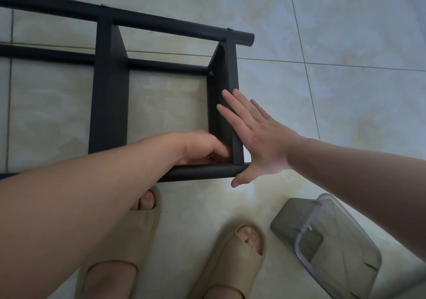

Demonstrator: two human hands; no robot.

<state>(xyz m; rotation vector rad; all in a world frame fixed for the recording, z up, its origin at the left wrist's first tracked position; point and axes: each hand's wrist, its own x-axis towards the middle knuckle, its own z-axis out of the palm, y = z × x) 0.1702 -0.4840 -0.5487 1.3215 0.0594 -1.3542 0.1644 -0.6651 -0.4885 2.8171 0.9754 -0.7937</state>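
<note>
Right hand (pixel 260 142): being pressed flat against black metal tube frame (pixel 108 91).
Left hand (pixel 198 148): being curled; grasp hidden.
Below right hand: clear rectangular plastic tub (pixel 341 241).
Floor: pale glossy tiles (pixel 345 45).

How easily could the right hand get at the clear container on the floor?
Probably easily: the right hand is open, flat against the rack's end panel, holding nothing, and the clear container lies on the tiles just below its forearm with nothing between.

Black rack (pixel 161 25) on floor (pixel 345 33). Gap betw. its 2 cross panels (pixel 110 86): bare tile, room to reach in, but left hand (pixel 202 149) fills the near-right corner. Right of rack: floor free; right hand (pixel 255 135) lies flat on the end panel (pixel 228 68). Near side of rack: slippers (pixel 239 255) + clear container (pixel 341 252) crowd the way.
</note>
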